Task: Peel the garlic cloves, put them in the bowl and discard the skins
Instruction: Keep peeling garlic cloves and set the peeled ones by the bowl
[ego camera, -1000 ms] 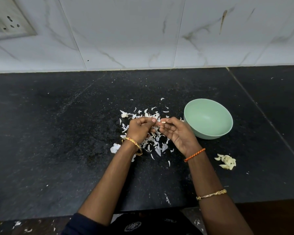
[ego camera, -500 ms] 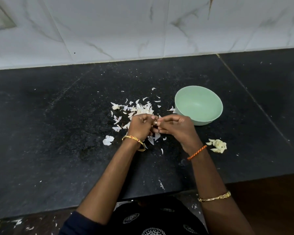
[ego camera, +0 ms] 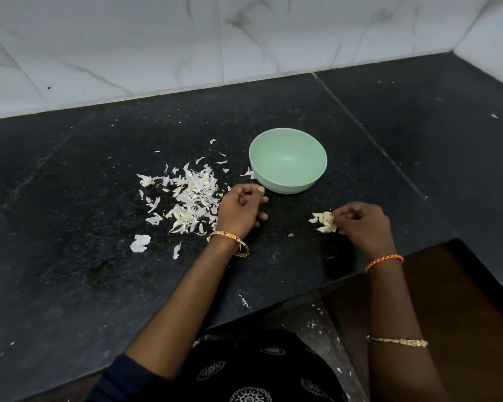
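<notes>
Hands have split apart: right hand (ego camera: 360, 224) pinches at the peeled pale garlic cloves (ego camera: 324, 221), left hand (ego camera: 240, 210) loosely curled, pale-green round bowl (ego camera: 288, 161) still empty, papery white skins (ego camera: 189, 195) undiscarded.

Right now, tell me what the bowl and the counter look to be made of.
Bowl: likely plastic or melamine; even pale green, matte, thin rim, soft sheen inside. Ceramic cannot be ruled out.
Counter: looks like polished black stone, perhaps granite; fine speckle, dull reflections and a straight seam between slabs.

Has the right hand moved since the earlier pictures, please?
Yes. The right hand has left the left hand by the skins and gone right, to the peeled cloves below the green bowl.
</notes>
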The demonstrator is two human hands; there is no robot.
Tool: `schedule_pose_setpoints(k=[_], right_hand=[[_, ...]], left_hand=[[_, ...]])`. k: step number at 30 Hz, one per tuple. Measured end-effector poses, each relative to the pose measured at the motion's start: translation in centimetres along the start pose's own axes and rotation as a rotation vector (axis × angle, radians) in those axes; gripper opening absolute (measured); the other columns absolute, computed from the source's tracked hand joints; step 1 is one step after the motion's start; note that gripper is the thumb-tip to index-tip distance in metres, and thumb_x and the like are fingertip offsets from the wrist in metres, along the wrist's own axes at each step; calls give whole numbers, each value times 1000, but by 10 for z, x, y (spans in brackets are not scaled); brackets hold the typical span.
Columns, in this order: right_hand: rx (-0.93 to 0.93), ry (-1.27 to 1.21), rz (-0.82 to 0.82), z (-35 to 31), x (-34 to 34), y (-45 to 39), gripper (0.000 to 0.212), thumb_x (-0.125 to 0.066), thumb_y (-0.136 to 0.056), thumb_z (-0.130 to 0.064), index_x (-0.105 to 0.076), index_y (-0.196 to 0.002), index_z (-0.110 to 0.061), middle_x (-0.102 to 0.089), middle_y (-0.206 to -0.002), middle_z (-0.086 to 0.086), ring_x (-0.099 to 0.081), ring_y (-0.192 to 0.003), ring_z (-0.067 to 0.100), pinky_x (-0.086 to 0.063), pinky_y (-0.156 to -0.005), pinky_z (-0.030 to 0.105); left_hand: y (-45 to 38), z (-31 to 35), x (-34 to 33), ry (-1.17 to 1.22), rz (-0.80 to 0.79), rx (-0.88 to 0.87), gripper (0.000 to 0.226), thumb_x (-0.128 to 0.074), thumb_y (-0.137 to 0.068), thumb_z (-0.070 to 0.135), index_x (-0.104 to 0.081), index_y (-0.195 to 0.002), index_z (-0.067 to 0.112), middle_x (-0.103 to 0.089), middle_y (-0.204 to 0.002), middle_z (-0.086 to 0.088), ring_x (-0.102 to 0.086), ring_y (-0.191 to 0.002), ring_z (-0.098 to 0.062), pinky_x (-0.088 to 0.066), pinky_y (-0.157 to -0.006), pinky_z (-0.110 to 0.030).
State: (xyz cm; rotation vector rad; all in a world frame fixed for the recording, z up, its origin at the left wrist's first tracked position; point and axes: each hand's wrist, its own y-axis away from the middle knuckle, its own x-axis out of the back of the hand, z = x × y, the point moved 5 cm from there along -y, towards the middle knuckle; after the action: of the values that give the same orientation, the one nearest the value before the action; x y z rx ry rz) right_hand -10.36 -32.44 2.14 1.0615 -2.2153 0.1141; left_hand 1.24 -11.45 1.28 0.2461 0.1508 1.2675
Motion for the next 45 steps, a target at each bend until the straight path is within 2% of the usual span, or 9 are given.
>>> schedule_pose_setpoints(k=[7, 13, 17, 20, 24, 27, 37, 40, 45], right_hand=[[8, -20, 115, -4, -4, 7, 16, -60, -87, -3, -70, -87, -14, -63, -73, -1, -56, -65, 5, -40, -56, 11], [226, -158, 257, -59, -33, 19, 10, -64, -81, -2, -71, -82, -9, -66, -75, 4, -55, -61, 4, -41, -58, 3], [390, -245, 56, -108, -83, 29, 11, -65, -80, 1, -71, -82, -8, -64, -70, -5, -56, -60, -8, -42, -61, 3], [505, -144, -229, -138, -136, 38, 12, -63, -83, 2, -73, -86, -4, -67, -76, -2, -56, -59, -9, -43, -61, 3], [612, 24, -435, -158, -192, 48, 13, -62, -86, 1, -73, -90, -2, -69, -79, 3, -57, -61, -1, -45, -62, 5], [621, 153, -455, -159, -220, 51, 10, -64, -85, -6, -72, -81, -4, -70, -77, 11, -64, -70, 17, -55, -68, 29], [633, 507, -380, -171, -242, 57, 7, -65, -82, -12, -58, -82, -10, -67, -91, 13, -62, -88, 30, -50, -73, 36], [581, 401, -367, -164, -240, 53, 13, -67, -77, -14, -59, -72, -5, -68, -77, 9, -63, -77, 26, -53, -70, 36], [491, 86, -324, -159, -227, 38, 14, -72, -77, -15, -66, -71, -4, -67, -63, 5, -63, -61, 18, -53, -62, 29]], left_hand=[[-2, 4, -5, 11, -16, -19, 18, -49, -99, 18, -55, -114, 22, -65, -92, 6, -61, -47, -3, -46, -44, -16], [-1, -2, 20, -84, 56, -57, 11, -69, -86, 17, -68, -75, 16, -67, -73, -1, -58, -48, -1, -43, -44, -16], [2, 2, 55, -71, 234, -82, 36, -78, -78, 26, -59, -50, 12, -66, -55, -2, -55, -45, -5, -45, -51, -18], [5, 2, 92, -75, 403, -82, 48, -58, -94, 29, -57, -48, 15, -58, -41, 6, -53, -38, -2, -41, -46, -15], [5, -11, 140, -115, 598, -82, 35, -42, -100, 26, -65, -75, 22, -68, -70, 4, -66, -70, -25, -55, -74, -35], [7, -16, 159, -125, 673, -62, 28, -42, -100, 22, -63, -81, 24, -70, -87, 5, -65, -86, -24, -52, -87, -40], [2, -27, 168, -167, 613, -22, 24, -47, -97, 21, -67, -86, 17, -68, -81, 8, -59, -73, -7, -49, -79, -30], [-2, -24, 173, -231, 515, -44, 20, -52, -96, 21, -69, -87, 17, -68, -81, 8, -60, -74, -7, -50, -76, -28], [-13, -15, 166, -187, 265, -68, 5, -72, -83, 21, -75, -82, 17, -65, -60, 4, -42, -37, -1, -36, -42, -14]])
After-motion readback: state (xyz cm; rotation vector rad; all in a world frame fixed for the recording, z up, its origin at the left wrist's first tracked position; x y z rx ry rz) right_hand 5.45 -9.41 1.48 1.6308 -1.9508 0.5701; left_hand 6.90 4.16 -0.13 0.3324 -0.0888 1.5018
